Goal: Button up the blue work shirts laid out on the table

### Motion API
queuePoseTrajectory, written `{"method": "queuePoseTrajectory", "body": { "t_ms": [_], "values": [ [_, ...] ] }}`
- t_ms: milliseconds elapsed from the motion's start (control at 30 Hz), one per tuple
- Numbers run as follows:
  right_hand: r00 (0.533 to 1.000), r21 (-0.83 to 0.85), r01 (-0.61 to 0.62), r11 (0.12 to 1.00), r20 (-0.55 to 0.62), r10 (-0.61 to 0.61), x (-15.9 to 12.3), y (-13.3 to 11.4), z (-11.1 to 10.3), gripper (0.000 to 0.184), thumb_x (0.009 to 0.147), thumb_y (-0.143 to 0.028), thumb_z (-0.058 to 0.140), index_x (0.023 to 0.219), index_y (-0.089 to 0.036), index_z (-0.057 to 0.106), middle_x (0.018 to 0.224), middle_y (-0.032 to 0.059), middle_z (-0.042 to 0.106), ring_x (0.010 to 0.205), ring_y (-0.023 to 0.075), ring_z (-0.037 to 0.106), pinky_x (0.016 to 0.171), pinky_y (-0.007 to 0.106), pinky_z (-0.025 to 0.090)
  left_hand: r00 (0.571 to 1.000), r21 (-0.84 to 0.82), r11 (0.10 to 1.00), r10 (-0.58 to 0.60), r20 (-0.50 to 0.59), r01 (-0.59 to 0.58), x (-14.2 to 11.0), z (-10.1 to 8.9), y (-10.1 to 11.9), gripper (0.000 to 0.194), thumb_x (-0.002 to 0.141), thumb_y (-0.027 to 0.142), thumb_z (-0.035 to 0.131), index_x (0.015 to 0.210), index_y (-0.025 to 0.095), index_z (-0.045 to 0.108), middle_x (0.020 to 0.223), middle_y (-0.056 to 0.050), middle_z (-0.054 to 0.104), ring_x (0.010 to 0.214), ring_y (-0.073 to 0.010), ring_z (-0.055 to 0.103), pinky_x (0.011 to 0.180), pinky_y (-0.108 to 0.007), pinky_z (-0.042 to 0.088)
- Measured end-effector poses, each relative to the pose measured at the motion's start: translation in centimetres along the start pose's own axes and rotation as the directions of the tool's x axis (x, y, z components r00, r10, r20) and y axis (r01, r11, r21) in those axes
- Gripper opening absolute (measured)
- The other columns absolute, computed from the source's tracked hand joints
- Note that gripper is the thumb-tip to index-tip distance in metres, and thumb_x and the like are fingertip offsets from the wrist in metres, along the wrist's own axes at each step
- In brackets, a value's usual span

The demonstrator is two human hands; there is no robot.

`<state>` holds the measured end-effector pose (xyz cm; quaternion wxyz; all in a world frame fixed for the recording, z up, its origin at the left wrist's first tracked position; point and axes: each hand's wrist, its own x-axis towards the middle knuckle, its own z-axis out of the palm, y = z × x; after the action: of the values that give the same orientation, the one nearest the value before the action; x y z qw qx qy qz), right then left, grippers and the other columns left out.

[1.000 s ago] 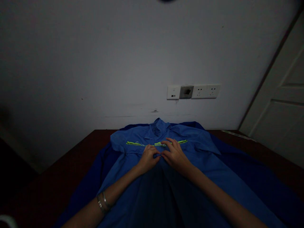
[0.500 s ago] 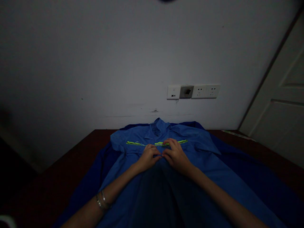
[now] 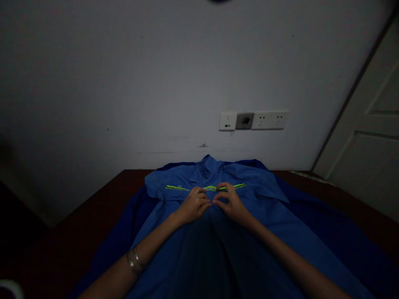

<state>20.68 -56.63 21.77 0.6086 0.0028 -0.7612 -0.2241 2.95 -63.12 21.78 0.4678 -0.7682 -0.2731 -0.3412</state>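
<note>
A blue work jacket lies spread front up, its collar toward the wall. A yellow-green stripe runs across the chest. My left hand has its fingers closed on the front opening just below the stripe. Close beside it, my right hand pinches the same front edge between thumb and index finger, its other fingers curved over the stripe. The fingertips almost meet, and whatever small fastening may lie between them is hidden. Below the hands the front edges hang slightly apart in dark shadow.
The jacket rests on a dark red tabletop against a pale wall. Sockets and switches sit low on that wall. A panelled door stands at the right. A pale curved object shows at the lower left corner.
My right hand's fingers have shifted and lifted slightly, with the thumb and index finger still pinching at the front edge. My left hand has turned a little toward it. The jacket lies as before.
</note>
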Motion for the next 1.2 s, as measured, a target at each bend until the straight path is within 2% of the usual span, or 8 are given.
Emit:
{"method": "queuePoseTrajectory", "body": {
  "t_ms": [133, 267, 400, 600, 733, 833, 1033, 1200],
  "values": [
    [0.999, -0.064, 0.026, 0.998, -0.018, -0.027, 0.1, -0.2, -0.4, 0.007, 0.074, -0.024, 0.059, 0.072, -0.019, 0.064, 0.101, 0.0074, 0.048, 0.099, 0.0217, 0.045, 0.088, 0.043, 0.037, 1.000, 0.065, 0.998, 0.007, -0.010, -0.006, 0.1, -0.7, 0.0, 0.022, 0.081, 0.031, 0.051, 0.098, 0.023, 0.063, 0.100, -0.006, 0.061, 0.110, -0.0213, 0.042, 0.098, -0.043, 0.028],
    [0.983, -0.244, 0.184, 0.952, 0.020, -0.184, 0.4, -0.9, -1.1, 0.009, 0.077, -0.020, 0.053, 0.078, -0.018, 0.063, 0.105, 0.0102, 0.047, 0.103, 0.0242, 0.041, 0.086, 0.046, 0.038, 0.998, 0.083, 0.996, -0.021, -0.066, 0.027, 0.3, -0.9, -0.1, 0.031, 0.079, 0.033, 0.053, 0.108, 0.023, 0.058, 0.117, -0.006, 0.054, 0.117, -0.0215, 0.037, 0.099, -0.044, 0.027],
    [0.930, -0.402, 0.366, 0.839, 0.127, -0.345, 0.3, -1.6, -1.2, 0.017, 0.078, -0.012, 0.047, 0.088, -0.018, 0.060, 0.107, 0.0102, 0.048, 0.108, 0.0243, 0.038, 0.093, 0.052, 0.030, 0.999, 0.088, 0.996, 0.029, -0.044, -0.025, 0.3, -0.7, 0.1, 0.020, 0.082, 0.026, 0.050, 0.098, 0.025, 0.063, 0.110, -0.004, 0.057, 0.114, -0.0197, 0.040, 0.100, -0.044, 0.024],
    [0.916, -0.417, 0.402, 0.815, 0.169, -0.365, 0.1, -1.6, -1.1, 0.024, 0.077, -0.008, 0.045, 0.095, -0.018, 0.058, 0.107, 0.0101, 0.048, 0.109, 0.0233, 0.037, 0.095, 0.050, 0.029, 0.995, -0.076, 0.997, 0.002, -0.096, -0.009, 0.3, 0.3, 0.0, 0.018, 0.080, 0.023, 0.053, 0.095, 0.022, 0.064, 0.101, -0.005, 0.061, 0.106, -0.0179, 0.047, 0.093, -0.038, 0.034],
    [0.917, -0.376, 0.399, 0.836, 0.152, -0.369, 0.2, -1.4, -1.1, 0.025, 0.078, -0.009, 0.045, 0.097, -0.019, 0.058, 0.107, 0.0098, 0.049, 0.108, 0.0226, 0.039, 0.093, 0.049, 0.030, 0.996, -0.176, 0.984, -0.039, -0.075, 0.025, 0.3, 0.5, -0.3, 0.016, 0.078, 0.021, 0.055, 0.092, 0.021, 0.063, 0.097, -0.004, 0.062, 0.106, -0.0177, 0.047, 0.095, -0.038, 0.033],
    [0.933, -0.317, 0.359, 0.878, 0.101, -0.345, 0.2, -1.5, -1.2, 0.017, 0.079, -0.014, 0.047, 0.089, -0.018, 0.060, 0.106, 0.0099, 0.048, 0.104, 0.0220, 0.041, 0.089, 0.046, 0.035, 0.994, -0.209, 0.976, -0.078, -0.081, 0.059, 0.4, 0.4, -0.3, 0.014, 0.077, 0.022, 0.056, 0.090, 0.021, 0.064, 0.095, -0.004, 0.063, 0.105, -0.0182, 0.049, 0.095, -0.038, 0.032],
    [0.984, -0.145, 0.174, 0.974, -0.015, -0.178, 0.1, -1.5, -1.0, 0.011, 0.079, -0.019, 0.051, 0.080, -0.019, 0.062, 0.103, 0.0089, 0.047, 0.101, 0.0210, 0.044, 0.086, 0.040, 0.039, 0.983, -0.200, 0.974, -0.129, -0.128, 0.102, 0.4, 0.2, 0.0, 0.011, 0.077, 0.023, 0.057, 0.084, 0.019, 0.064, 0.090, -0.005, 0.064, 0.101, -0.0178, 0.050, 0.094, -0.037, 0.034],
    [0.995, -0.021, 0.017, 1.000, -0.096, -0.019, 0.1, -0.7, 0.0, 0.010, 0.077, -0.024, 0.055, 0.074, -0.019, 0.063, 0.096, 0.0068, 0.047, 0.096, 0.0197, 0.047, 0.086, 0.038, 0.040, 0.974, -0.179, 0.975, -0.158, -0.163, 0.129, 0.6, 0.3, 0.3, 0.009, 0.077, 0.022, 0.056, 0.080, 0.019, 0.064, 0.088, -0.005, 0.064, 0.100, -0.0190, 0.051, 0.091, -0.038, 0.035]
  ]
}}
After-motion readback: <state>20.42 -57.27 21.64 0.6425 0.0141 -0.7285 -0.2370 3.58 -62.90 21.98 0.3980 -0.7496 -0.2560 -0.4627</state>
